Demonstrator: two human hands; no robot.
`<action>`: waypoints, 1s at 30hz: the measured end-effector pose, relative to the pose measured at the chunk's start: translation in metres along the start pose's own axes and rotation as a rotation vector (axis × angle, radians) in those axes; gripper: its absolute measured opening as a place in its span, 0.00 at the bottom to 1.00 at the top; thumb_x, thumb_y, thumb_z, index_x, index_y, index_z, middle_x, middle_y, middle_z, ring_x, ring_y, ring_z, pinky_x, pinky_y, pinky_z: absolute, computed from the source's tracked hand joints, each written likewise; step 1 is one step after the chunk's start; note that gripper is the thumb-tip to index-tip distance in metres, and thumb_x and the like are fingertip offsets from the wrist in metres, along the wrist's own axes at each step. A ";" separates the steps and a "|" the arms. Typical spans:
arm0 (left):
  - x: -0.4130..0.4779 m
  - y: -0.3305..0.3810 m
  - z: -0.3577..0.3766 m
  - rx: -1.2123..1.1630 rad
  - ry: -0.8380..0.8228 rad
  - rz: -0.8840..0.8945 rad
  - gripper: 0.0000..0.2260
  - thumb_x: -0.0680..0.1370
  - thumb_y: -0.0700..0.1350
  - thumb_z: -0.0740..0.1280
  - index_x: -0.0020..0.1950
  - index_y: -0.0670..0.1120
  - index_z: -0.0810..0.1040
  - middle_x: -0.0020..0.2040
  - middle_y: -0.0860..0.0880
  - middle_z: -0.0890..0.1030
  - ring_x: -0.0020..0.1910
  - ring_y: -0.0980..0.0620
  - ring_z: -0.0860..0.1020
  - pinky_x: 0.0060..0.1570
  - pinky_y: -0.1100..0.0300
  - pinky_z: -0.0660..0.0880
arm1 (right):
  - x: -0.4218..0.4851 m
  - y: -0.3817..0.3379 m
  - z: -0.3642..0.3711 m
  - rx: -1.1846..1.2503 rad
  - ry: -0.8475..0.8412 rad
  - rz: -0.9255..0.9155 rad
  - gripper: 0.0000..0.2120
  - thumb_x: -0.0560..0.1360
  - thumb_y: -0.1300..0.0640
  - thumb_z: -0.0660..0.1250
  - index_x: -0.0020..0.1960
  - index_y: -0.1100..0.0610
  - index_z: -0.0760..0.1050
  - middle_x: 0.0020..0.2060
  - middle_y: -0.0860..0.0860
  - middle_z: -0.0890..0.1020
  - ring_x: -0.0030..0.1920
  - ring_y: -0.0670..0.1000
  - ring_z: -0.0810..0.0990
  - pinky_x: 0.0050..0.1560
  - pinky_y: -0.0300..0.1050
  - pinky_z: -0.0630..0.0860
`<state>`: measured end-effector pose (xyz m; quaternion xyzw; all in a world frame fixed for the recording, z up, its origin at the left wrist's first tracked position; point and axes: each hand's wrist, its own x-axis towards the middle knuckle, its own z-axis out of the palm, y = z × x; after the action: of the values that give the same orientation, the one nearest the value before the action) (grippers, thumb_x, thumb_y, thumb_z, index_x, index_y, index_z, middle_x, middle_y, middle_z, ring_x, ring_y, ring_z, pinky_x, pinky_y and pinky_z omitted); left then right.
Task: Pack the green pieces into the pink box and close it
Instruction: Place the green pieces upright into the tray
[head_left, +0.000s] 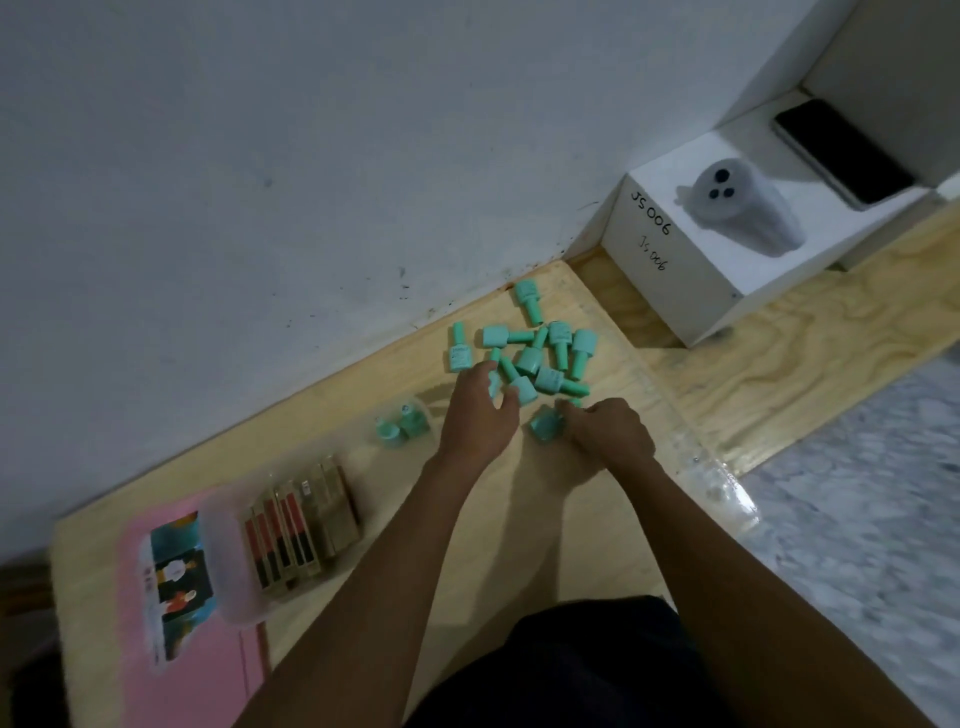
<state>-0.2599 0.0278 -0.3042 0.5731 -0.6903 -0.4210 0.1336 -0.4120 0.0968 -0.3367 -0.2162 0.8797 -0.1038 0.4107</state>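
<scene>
Several green bottle-shaped pieces (540, 348) lie scattered on the wooden board near the wall. My left hand (478, 415) reaches into the near edge of the pile, its fingers curled around one green piece (494, 382). My right hand (608, 431) sits just right of it and pinches another green piece (545, 428) at its fingertips. Two more green pieces (402, 426) stand inside a clear plastic wrap left of my left hand. The pink box (192, 623), with a picture label on top, lies flat at the near left.
A clear tray of brown and red boxed items (296, 530) rests between the pink box and the pile. A white box marked JS006 (691, 249) holds a grey device, with a black phone (841, 150) behind it. Clear plastic (722, 483) lies along the board's right edge.
</scene>
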 end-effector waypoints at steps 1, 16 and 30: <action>0.009 0.001 0.004 0.059 -0.024 -0.062 0.21 0.78 0.47 0.64 0.70 0.44 0.68 0.67 0.42 0.71 0.64 0.43 0.73 0.61 0.52 0.70 | 0.004 -0.003 0.001 -0.004 -0.002 0.005 0.31 0.69 0.30 0.64 0.51 0.57 0.76 0.43 0.51 0.81 0.43 0.51 0.80 0.45 0.48 0.79; 0.054 -0.008 0.025 0.339 0.117 -0.180 0.12 0.76 0.45 0.65 0.54 0.38 0.77 0.52 0.38 0.79 0.51 0.38 0.78 0.43 0.53 0.71 | 0.025 0.014 -0.015 0.144 -0.259 -0.311 0.19 0.76 0.41 0.66 0.46 0.57 0.82 0.41 0.52 0.83 0.41 0.49 0.81 0.41 0.42 0.76; -0.035 0.008 -0.069 -0.798 0.118 -0.286 0.06 0.80 0.49 0.63 0.48 0.49 0.77 0.40 0.48 0.82 0.38 0.52 0.79 0.37 0.59 0.75 | -0.066 -0.031 -0.021 0.548 -0.099 -0.537 0.20 0.75 0.49 0.70 0.61 0.61 0.77 0.44 0.50 0.85 0.35 0.40 0.83 0.34 0.30 0.75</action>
<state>-0.2082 0.0299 -0.2461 0.5896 -0.3779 -0.6358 0.3245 -0.3817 0.0998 -0.2672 -0.3256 0.7106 -0.4284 0.4534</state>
